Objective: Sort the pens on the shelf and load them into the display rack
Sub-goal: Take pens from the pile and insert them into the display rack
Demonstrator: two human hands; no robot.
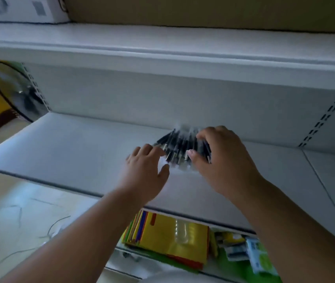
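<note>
A blurred heap of several dark pens (179,145) with pale tips lies on the white shelf (76,148), near its back wall. My right hand (221,158) curls over the right side of the heap, thumb against the pens' near ends. My left hand (147,168) lies flat at the heap's left edge, its fingertips touching the nearest pens. No display rack shows in the head view.
Another white shelf (162,52) runs overhead with a cardboard box (203,11) on it. Below the shelf edge lie yellow and coloured paper packs (170,237) and small packets (250,254). A round fan (17,90) stands at far left.
</note>
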